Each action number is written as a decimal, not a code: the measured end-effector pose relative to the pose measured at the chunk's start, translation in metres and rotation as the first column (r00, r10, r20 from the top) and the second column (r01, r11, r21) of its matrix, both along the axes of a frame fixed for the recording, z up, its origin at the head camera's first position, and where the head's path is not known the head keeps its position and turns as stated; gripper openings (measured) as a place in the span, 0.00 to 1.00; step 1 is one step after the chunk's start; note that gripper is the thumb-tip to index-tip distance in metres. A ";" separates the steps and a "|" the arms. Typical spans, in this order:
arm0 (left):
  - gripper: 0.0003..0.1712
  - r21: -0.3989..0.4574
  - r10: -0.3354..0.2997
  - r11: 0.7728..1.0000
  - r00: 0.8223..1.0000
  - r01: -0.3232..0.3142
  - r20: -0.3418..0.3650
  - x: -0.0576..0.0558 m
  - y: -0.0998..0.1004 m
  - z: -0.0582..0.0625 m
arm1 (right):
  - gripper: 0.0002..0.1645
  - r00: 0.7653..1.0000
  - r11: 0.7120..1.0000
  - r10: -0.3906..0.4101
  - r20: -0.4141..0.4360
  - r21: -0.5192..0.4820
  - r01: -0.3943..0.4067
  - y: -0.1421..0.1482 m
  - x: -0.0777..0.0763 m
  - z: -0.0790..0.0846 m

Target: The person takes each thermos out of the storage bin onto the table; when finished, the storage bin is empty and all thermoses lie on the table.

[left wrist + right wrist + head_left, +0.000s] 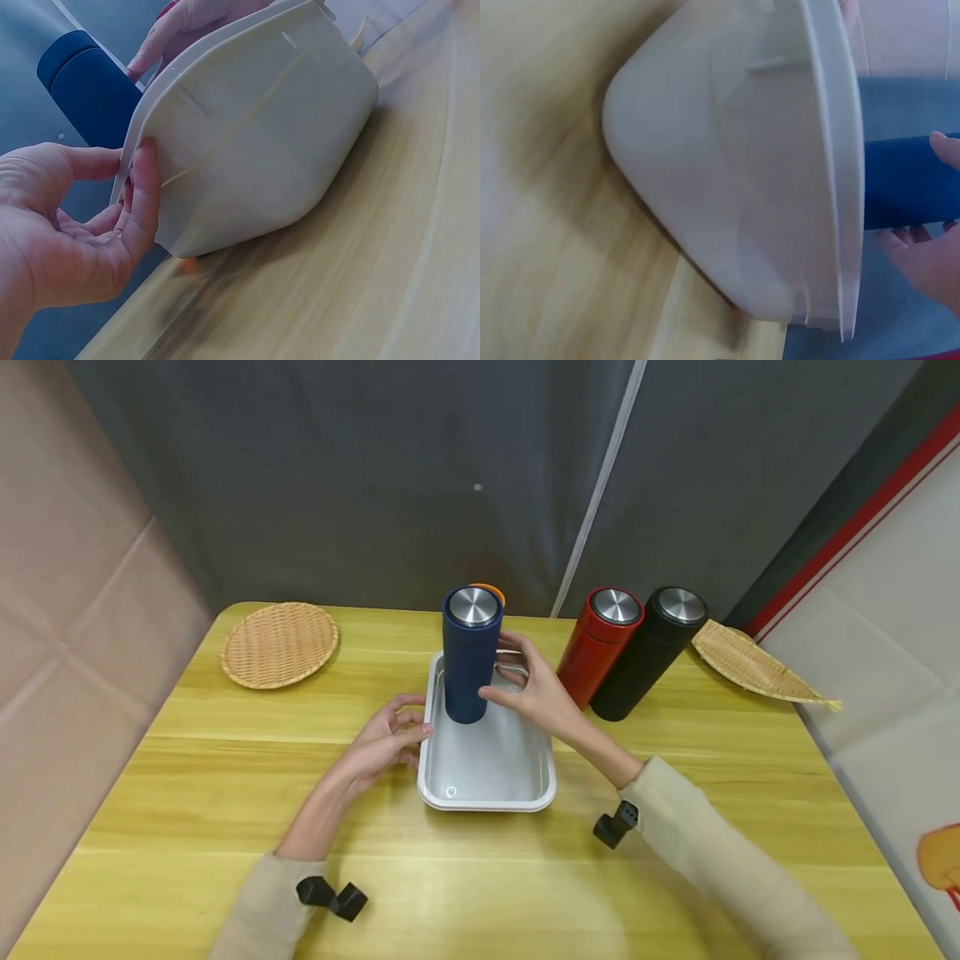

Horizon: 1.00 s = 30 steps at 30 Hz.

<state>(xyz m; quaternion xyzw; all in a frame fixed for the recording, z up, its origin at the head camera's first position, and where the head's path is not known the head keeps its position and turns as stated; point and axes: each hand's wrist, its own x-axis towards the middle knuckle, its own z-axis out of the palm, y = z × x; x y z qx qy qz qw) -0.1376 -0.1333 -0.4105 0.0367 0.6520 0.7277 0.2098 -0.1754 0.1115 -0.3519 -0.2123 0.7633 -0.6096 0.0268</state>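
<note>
A dark blue thermos with a steel-topped lid stands upright in the back left part of a white plastic bin. My right hand holds the thermos from the right, its thumb in front and the fingers round the far side. In the right wrist view the thumb of the right hand lies across the blue body. My left hand pinches the bin's left rim. The left wrist view shows the left hand with its thumb over the rim and fingers beneath it.
Right of the bin, a red thermos and a black thermos stand close together. An orange edge peeks out behind the blue lid. One round woven tray lies back left, another woven piece back right. A grey curtain hangs behind.
</note>
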 end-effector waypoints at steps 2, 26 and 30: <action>0.32 0.002 -0.001 1.000 1.000 0.001 0.000 0.000 0.000 0.000 | 0.48 1.000 1.000 -0.015 0.011 0.025 0.015 -0.004 -0.002 0.002; 0.32 -0.003 -0.009 1.000 1.000 0.009 0.008 -0.001 -0.001 -0.001 | 0.47 0.995 0.994 -0.083 0.057 0.079 0.078 -0.020 -0.015 -0.005; 0.32 0.001 -0.008 1.000 1.000 0.008 0.005 -0.001 -0.001 0.000 | 0.45 0.995 0.993 -0.086 0.050 0.083 0.081 -0.020 -0.016 -0.004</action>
